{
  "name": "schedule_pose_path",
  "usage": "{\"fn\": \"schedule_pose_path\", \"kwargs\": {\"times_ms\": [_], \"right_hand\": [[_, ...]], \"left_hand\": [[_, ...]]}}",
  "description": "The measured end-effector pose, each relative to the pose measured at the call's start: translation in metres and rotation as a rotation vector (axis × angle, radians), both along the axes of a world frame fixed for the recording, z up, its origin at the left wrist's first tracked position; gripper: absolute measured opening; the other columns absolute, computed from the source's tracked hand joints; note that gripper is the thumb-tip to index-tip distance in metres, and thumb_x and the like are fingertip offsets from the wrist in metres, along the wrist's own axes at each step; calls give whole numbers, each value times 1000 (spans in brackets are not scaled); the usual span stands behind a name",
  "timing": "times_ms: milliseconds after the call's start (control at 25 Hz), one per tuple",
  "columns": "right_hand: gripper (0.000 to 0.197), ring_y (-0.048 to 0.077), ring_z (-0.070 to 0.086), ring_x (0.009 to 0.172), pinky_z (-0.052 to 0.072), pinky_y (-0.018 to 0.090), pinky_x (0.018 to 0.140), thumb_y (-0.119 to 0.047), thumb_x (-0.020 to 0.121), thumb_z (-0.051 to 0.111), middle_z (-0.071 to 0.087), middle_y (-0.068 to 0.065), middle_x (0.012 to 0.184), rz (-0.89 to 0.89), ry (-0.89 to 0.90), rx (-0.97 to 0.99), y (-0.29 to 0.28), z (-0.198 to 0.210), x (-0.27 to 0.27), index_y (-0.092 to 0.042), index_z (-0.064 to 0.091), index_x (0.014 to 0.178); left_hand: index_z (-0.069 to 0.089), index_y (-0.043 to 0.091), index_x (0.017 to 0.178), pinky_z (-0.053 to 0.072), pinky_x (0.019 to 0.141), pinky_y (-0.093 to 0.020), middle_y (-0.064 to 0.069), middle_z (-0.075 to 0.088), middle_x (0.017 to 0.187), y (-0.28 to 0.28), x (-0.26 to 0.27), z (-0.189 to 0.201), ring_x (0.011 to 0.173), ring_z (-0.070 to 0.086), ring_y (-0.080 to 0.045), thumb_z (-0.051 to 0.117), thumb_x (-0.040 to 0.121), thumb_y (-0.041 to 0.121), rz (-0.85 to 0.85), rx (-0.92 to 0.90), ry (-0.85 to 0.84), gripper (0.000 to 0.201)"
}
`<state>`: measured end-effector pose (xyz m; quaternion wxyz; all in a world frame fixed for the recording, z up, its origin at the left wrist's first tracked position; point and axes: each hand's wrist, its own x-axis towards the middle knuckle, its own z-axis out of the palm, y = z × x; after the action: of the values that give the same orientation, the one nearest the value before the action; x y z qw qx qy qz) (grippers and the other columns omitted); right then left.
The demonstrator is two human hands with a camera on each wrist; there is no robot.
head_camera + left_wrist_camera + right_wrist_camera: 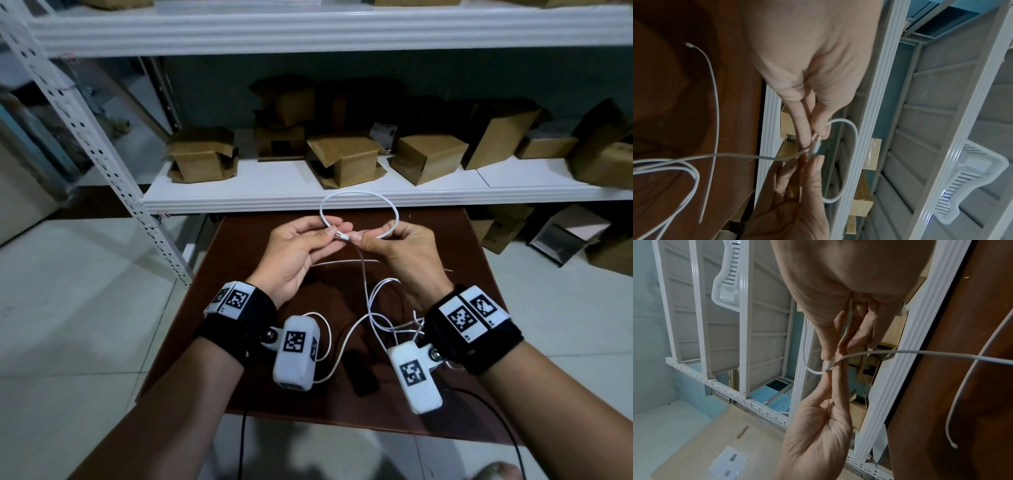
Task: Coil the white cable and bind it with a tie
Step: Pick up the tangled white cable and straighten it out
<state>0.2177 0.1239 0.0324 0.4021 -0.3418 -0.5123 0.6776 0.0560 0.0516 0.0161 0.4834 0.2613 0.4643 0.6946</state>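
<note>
I hold the white cable [359, 196] up above the dark brown table [455, 253], both hands raised in front of me. My left hand [294, 253] has its fingers [334, 226] curled in, pinching the cable right beside its plug end [343, 236]. My right hand [399, 253] meets it from the other side, thumb and fingers [363, 240] closed on the same spot, so the fingertips of both hands nearly touch around the plug. Between the two grips a single round loop of cable stands up and away from me, in front of the white shelf edge [239, 198].

From the left wrist view the loop [854, 155] curves out past my fingertips [818, 128], and the plug [816, 147] sits pinched between the two hands. From the right wrist view the plug [827, 365] shows the same way, held by fingertips from above and below.

Below my hands the rest of the cable drops loose and lies in tangled bends on the table between my wrists. A thin white tie [346, 262] lies flat on the table under my hands, apart from the cable loop; neither hand touches it. It shows as a long strip with a small head in the left wrist view [714, 104].

Brown cardboard boxes [202, 154] stand along the shelf behind the table.
</note>
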Motion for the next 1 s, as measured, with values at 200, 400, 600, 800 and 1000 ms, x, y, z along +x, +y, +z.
{"fn": "schedule_pose_path", "kwargs": {"times_ms": [200, 400, 600, 800, 1000], "right_hand": [[14, 27, 78, 84, 60, 28, 77, 6, 75, 85, 78, 24, 93, 5, 36, -53, -2, -3, -1, 3, 71, 79], [21, 28, 78, 84, 61, 31, 77, 2, 73, 85, 77, 26, 93, 45, 16, -69, 0, -6, -3, -2, 65, 76], [22, 26, 74, 82, 61, 33, 83, -4, 68, 89, 76, 23, 89, 30, -31, -38, 5, -7, -5, -12, 69, 65], [17, 25, 73, 80, 61, 30, 78, -6, 70, 88, 75, 22, 88, 62, -31, -66, 4, -11, -5, -10, 71, 71], [23, 28, 71, 83, 58, 42, 90, -14, 65, 89, 75, 21, 86, 68, -11, -99, 6, -11, -6, -5, 72, 78]], "left_hand": [[68, -4, 107, 63, 87, -31, -22, 78, 110, -2, 0, 3, 105, 77, -29, 57, 99, -8, -22, -11, -54, 14], [66, 0, 102, 64, 87, -35, -18, 79, 107, -2, 3, 1, 96, 79, -29, 57, 100, -6, 29, -8, -34, 11], [66, 0, 102, 64, 84, -33, -18, 79, 106, 0, 4, 1, 100, 78, -29, 56, 100, -8, 48, 41, -78, 13], [66, -1, 106, 64, 81, -31, -20, 78, 110, 0, 3, 1, 103, 77, -30, 57, 100, -5, 39, 38, -102, 12], [66, -2, 105, 63, 81, -31, -20, 78, 108, 1, 2, 3, 101, 78, -29, 56, 99, -7, 40, 56, -132, 12]]}}
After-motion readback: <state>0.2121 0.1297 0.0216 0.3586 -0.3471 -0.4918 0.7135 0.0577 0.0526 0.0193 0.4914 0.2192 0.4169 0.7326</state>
